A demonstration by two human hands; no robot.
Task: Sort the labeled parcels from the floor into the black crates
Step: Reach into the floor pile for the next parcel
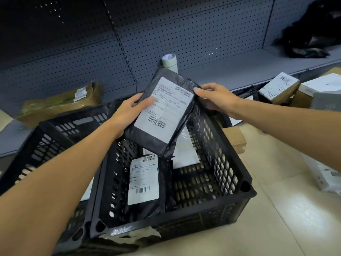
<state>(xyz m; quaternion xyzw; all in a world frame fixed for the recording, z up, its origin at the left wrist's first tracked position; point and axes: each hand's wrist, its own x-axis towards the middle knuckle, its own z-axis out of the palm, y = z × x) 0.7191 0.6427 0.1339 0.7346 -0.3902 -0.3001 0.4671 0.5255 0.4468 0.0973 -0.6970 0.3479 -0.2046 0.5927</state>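
Parcel (162, 111) pinched between both hands' fingers (145, 103).

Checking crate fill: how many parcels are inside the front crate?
2 visible: a black parcel lying at the left, a white parcel behind it, partly hidden by the held parcel. More may be hidden.

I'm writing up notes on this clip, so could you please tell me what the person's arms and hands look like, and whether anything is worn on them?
Both forearms are bare up to the frame edge: no sleeves show. The left hand and right hand wear no gloves, and no watch, ring or bracelet is visible on either.
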